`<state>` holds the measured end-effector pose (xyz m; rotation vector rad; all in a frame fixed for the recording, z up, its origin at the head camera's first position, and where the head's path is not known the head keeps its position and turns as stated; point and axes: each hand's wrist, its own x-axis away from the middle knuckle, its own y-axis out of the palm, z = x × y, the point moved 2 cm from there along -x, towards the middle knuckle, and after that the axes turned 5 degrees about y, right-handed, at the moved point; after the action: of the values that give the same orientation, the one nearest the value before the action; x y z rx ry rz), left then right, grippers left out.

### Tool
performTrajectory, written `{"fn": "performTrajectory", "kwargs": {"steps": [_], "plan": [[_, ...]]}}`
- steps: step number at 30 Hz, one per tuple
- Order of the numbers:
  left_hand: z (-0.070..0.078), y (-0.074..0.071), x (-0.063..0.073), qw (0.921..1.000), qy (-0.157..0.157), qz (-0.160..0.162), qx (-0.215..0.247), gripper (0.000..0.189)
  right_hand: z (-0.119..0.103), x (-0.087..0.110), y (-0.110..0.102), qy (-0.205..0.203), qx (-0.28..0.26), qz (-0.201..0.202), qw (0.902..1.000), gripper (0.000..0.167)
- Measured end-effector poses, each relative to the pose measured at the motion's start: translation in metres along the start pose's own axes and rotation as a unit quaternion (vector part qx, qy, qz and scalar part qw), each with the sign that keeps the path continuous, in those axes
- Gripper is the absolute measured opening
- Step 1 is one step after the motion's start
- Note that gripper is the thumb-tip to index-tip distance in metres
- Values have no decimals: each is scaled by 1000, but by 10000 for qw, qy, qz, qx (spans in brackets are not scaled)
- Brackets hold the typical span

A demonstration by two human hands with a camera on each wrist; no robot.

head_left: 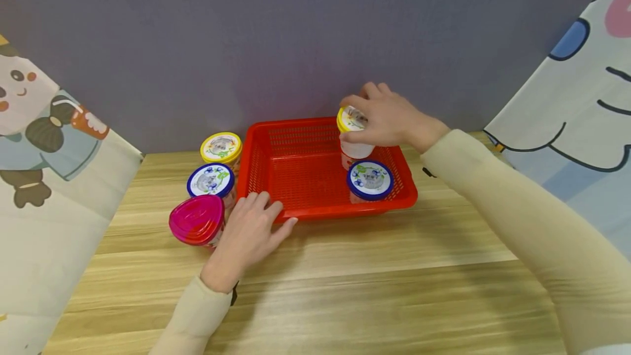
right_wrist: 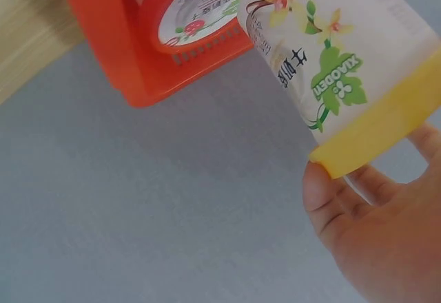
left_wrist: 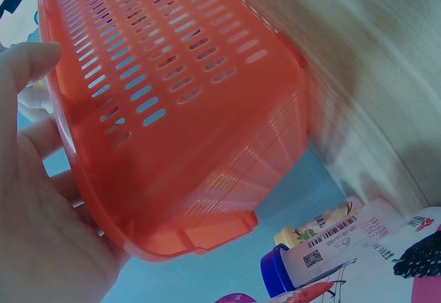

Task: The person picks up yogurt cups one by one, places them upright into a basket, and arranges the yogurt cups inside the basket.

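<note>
On a wood-grain worktop (head_left: 374, 300), against a grey panel (head_left: 296, 43), sits a shallow red basket (head_left: 335, 212) with slotted sides. A person in cream sleeves reaches in from both sides.

The right hand (head_left: 386, 119) holds a yellow-lidded cup (head_left: 357, 149) over the basket's right end, roughly upright, its thumb and fingers pinching the edge of the lid from above. Beneath that cup, inside the basket, is a red-lidded cup (right_wrist: 203, 10) with strawberries printed on top. The upper cup's base seems to be right at that lid, though the hand and the angle hide whether they touch. Just in front, in the basket's near right corner, stands a blue-lidded cup (head_left: 370, 180).

The left hand (head_left: 248, 232) grips the near left corner of the basket, fingers curled over the rim. Left of the basket, in a row on the worktop, are a second yellow-lidded cup (head_left: 221, 147), a second blue-lidded cup (head_left: 211, 180) and, nearest the person, a pink-lidded cup (head_left: 196, 219).

The step in hand looks like stacking the yellow-lidded cup on the red-lidded one. The next move calls for centring its base, letting the lid go gently and leaving the blue-lidded neighbour unbumped, with the basket steadied.
</note>
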<state>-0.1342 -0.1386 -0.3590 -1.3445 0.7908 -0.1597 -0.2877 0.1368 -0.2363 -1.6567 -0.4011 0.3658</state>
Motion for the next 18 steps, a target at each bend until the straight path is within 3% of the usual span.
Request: {"fn": "performTrajectory", "kwargs": {"steps": [18], "plan": [[1,1,-1,10000,15,-30,-49,36,-26,-16,18,-351,9,102,9993,72]]}}
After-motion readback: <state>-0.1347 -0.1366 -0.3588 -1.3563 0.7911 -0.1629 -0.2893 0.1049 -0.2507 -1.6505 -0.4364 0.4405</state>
